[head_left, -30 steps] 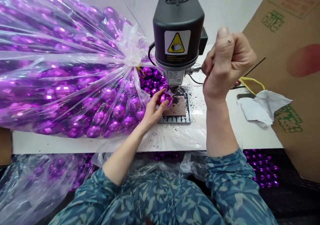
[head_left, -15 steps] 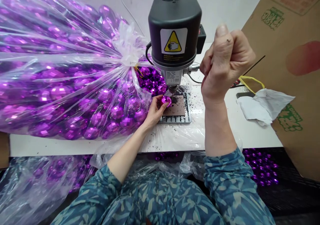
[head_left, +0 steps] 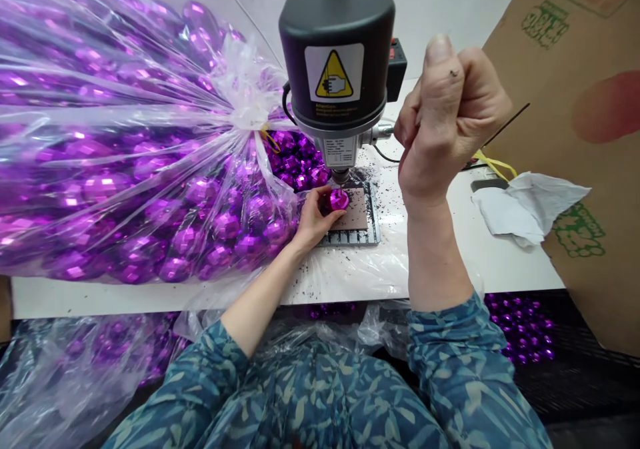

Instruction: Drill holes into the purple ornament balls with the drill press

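Observation:
A shiny purple faceted ball [head_left: 339, 199] is held by my left hand [head_left: 316, 217], fingers and thumb closed around its left side. The ball sits over the board [head_left: 357, 212] on the metal base plate [head_left: 374, 226], directly beneath the chuck [head_left: 340, 176] of a black bench drill press [head_left: 336, 49]. My right hand [head_left: 445, 122] is raised at the right of the machine, its fingers wrapped in a fist around the drill press's feed handle [head_left: 385, 131], most of which the hand hides. Dark shavings lie around the base.
A large clear bag of purple balls [head_left: 125, 189] fills the left of the white table [head_left: 495, 269]. Loose purple balls [head_left: 295, 156] lie behind the drill base. White paper [head_left: 525, 209] and a cardboard box [head_left: 565, 102] are on the right. More purple balls [head_left: 523, 329] sit below the table edge.
My left hand has moved the ball slightly right, under the chuck. My right hand stays closed on the handle at nearly the same height. The view has shifted a little.

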`<state>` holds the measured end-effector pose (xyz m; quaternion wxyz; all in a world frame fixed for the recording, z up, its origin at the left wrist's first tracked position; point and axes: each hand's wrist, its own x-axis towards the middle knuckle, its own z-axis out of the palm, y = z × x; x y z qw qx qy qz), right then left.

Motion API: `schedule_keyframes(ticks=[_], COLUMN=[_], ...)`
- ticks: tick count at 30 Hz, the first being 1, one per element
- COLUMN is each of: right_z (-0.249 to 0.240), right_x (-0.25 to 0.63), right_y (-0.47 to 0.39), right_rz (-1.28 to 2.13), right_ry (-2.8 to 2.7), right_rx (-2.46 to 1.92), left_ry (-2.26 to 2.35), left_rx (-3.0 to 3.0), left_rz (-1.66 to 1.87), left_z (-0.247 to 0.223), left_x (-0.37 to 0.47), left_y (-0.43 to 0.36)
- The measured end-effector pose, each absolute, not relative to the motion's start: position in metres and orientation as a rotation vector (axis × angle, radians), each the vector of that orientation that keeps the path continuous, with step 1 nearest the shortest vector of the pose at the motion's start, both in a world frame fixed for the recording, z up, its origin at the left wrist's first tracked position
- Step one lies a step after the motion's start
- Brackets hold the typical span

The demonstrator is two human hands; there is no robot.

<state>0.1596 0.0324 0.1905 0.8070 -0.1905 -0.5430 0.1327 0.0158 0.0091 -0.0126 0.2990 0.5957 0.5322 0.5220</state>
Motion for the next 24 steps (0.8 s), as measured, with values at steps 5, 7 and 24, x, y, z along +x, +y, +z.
schedule_keyframes(ticks=[5,7,24], right_z=[0.19,0.19,0.166], right_x=[0.16,0.16,0.161], right_y=[0.035,0.035,0.026], right_rz=[0.287,0.289,0.238], right_ry=[-1.147,-1.14,-1.106], right_rx=[-0.398,-0.375,-0.478], left_ry=[1.309,1.243,1.212], left_rx=[1.672,1.679,1.515], left_rz=[1.418,1.437,1.488], left_z=[-0.013,-0.015,-0.02], left_x=[0.023,0.026,0.033], left_y=[0.001,-0.002,-0.002])
